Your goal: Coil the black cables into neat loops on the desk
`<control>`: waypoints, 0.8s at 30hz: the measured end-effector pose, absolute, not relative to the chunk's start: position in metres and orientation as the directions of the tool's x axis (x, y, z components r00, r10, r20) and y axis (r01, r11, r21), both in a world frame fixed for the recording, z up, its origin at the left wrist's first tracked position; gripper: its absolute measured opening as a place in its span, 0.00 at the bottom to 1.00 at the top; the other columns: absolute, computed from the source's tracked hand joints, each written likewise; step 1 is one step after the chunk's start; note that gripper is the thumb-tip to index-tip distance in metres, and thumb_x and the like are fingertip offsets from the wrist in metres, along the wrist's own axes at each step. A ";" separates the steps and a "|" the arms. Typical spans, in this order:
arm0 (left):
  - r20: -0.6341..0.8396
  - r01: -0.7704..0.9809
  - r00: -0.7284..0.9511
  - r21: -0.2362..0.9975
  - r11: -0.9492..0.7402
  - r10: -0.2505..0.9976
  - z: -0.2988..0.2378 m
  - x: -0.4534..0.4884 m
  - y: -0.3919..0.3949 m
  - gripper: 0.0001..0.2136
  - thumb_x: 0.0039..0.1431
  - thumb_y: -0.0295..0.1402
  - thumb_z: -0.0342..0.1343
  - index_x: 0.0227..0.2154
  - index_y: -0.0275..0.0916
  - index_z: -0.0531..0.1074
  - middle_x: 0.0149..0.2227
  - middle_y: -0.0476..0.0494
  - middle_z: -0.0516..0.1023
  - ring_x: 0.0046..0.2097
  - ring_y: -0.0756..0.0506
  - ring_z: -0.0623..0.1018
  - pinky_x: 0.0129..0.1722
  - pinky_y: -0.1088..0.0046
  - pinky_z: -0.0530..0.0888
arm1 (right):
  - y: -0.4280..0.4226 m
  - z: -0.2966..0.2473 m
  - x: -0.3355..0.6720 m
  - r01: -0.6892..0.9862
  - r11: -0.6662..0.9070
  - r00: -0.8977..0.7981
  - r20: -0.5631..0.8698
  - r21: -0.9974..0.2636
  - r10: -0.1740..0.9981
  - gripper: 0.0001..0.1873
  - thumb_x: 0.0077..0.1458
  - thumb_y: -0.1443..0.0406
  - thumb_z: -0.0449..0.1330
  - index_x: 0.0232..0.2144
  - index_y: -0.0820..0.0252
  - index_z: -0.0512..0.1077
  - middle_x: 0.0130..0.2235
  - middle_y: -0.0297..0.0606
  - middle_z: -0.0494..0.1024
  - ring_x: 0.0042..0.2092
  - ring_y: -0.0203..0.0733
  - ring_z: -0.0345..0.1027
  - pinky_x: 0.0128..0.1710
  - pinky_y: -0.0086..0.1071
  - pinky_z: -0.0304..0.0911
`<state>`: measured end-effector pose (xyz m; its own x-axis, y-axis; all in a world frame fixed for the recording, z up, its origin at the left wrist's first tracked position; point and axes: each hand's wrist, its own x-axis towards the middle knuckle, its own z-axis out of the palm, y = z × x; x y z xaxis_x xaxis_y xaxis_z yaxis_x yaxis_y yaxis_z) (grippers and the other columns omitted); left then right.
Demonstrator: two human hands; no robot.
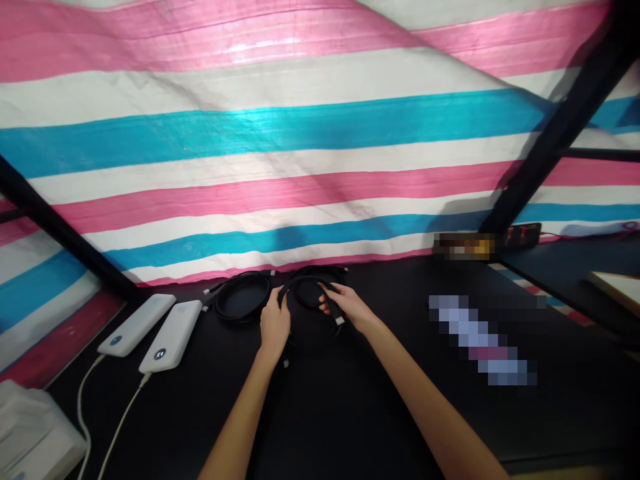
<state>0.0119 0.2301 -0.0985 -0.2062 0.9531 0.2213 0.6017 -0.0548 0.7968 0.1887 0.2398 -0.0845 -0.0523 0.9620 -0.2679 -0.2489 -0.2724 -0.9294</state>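
Observation:
A black cable (305, 280) is held in a loop between both my hands above the black table. My left hand (275, 323) is closed round the loop's left side. My right hand (350, 307) pinches its right side, near a plug (340, 321) with a light metal end. Below my left hand a second plug (286, 363) shows, partly hidden. A coiled black cable (220, 313) lies on the table just left of my left hand. Another black coil (325, 269) lies behind the held loop and is partly covered by it.
Two white power banks (173, 337) (137, 323) with white cords lie at left. A white bag-like item (37, 430) is at the lower left corner. Blurred items (480, 340) lie at right, and small boxes (521, 235) stand at the back right. A striped sheet (300, 187) hangs behind.

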 end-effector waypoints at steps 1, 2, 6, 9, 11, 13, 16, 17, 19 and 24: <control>0.225 0.583 -0.208 0.810 -0.064 0.952 -0.099 0.011 0.231 0.13 0.60 0.39 0.45 0.42 0.44 0.71 0.27 0.45 0.75 0.27 0.44 0.74 0.27 0.73 0.64 | 0.240 -0.084 0.188 -0.250 -0.259 -0.047 -0.256 -0.933 0.966 0.10 0.53 0.70 0.60 0.40 0.63 0.73 0.27 0.35 0.76 0.23 0.32 0.71 0.22 0.23 0.67; 0.223 0.560 -0.209 0.825 -0.071 0.952 -0.100 0.011 0.231 0.13 0.60 0.39 0.46 0.42 0.44 0.71 0.27 0.45 0.75 0.26 0.44 0.74 0.27 0.73 0.64 | 0.239 -0.084 0.188 -0.254 -0.246 -0.041 -0.244 -0.935 0.969 0.12 0.53 0.70 0.60 0.42 0.62 0.72 0.30 0.36 0.77 0.24 0.32 0.72 0.21 0.23 0.67; 0.177 0.475 -0.197 0.878 -0.064 0.964 -0.103 0.011 0.232 0.11 0.59 0.38 0.47 0.38 0.41 0.72 0.21 0.50 0.70 0.19 0.49 0.70 0.22 0.75 0.63 | 0.236 -0.080 0.188 -0.297 -0.215 -0.064 -0.205 -0.930 0.977 0.20 0.52 0.72 0.59 0.48 0.59 0.69 0.42 0.40 0.77 0.28 0.33 0.74 0.24 0.23 0.69; 0.111 0.416 -0.162 0.909 -0.034 0.981 -0.105 0.014 0.233 0.12 0.60 0.39 0.45 0.37 0.39 0.71 0.16 0.54 0.64 0.15 0.51 0.66 0.18 0.77 0.62 | 0.235 -0.077 0.191 -0.345 -0.211 -0.136 -0.174 -0.914 0.975 0.19 0.52 0.72 0.57 0.47 0.57 0.71 0.48 0.40 0.75 0.33 0.35 0.75 0.25 0.23 0.69; 0.057 0.347 -0.141 0.938 -0.005 0.988 -0.105 0.015 0.234 0.13 0.60 0.40 0.44 0.37 0.38 0.69 0.15 0.57 0.60 0.14 0.52 0.65 0.15 0.79 0.61 | 0.236 -0.075 0.194 -0.371 -0.214 -0.170 -0.160 -0.904 0.972 0.19 0.52 0.71 0.57 0.47 0.56 0.71 0.49 0.39 0.75 0.34 0.36 0.75 0.24 0.23 0.69; 0.004 0.263 -0.130 0.964 0.030 0.991 -0.104 0.015 0.234 0.14 0.58 0.42 0.45 0.36 0.37 0.68 0.14 0.58 0.58 0.13 0.53 0.64 0.13 0.80 0.61 | 0.237 -0.075 0.196 -0.396 -0.232 -0.193 -0.167 -0.889 0.967 0.17 0.53 0.68 0.56 0.46 0.57 0.72 0.48 0.40 0.76 0.34 0.36 0.75 0.22 0.22 0.67; -0.067 0.126 -0.107 0.989 0.081 0.992 -0.101 0.015 0.235 0.15 0.55 0.44 0.48 0.36 0.36 0.68 0.14 0.60 0.56 0.12 0.53 0.63 0.11 0.79 0.61 | 0.239 -0.076 0.196 -0.401 -0.255 -0.175 -0.200 -0.880 0.964 0.13 0.56 0.63 0.55 0.42 0.62 0.74 0.40 0.41 0.79 0.27 0.33 0.72 0.18 0.22 0.64; -0.083 0.083 -0.098 0.992 0.091 0.992 -0.100 0.016 0.235 0.16 0.54 0.44 0.49 0.36 0.36 0.68 0.14 0.60 0.56 0.12 0.53 0.62 0.11 0.79 0.61 | 0.239 -0.077 0.196 -0.388 -0.249 -0.150 -0.205 -0.888 0.967 0.14 0.56 0.62 0.56 0.41 0.63 0.74 0.35 0.41 0.79 0.24 0.32 0.70 0.17 0.21 0.63; -0.083 0.029 -0.094 0.996 0.086 0.992 -0.099 0.017 0.233 0.17 0.53 0.46 0.50 0.36 0.36 0.68 0.13 0.61 0.56 0.12 0.54 0.62 0.11 0.80 0.60 | 0.239 -0.077 0.196 -0.341 -0.228 -0.100 -0.206 -0.912 0.973 0.14 0.56 0.61 0.57 0.39 0.66 0.75 0.24 0.37 0.76 0.19 0.29 0.64 0.15 0.20 0.61; -0.055 -0.024 -0.058 0.998 0.053 0.997 -0.094 0.023 0.229 0.18 0.51 0.48 0.52 0.34 0.36 0.67 0.12 0.61 0.56 0.11 0.53 0.61 0.11 0.80 0.60 | 0.238 -0.076 0.199 -0.283 -0.277 -0.055 -0.273 -0.918 0.961 0.15 0.58 0.61 0.56 0.35 0.69 0.76 0.11 0.29 0.64 0.14 0.28 0.56 0.13 0.19 0.55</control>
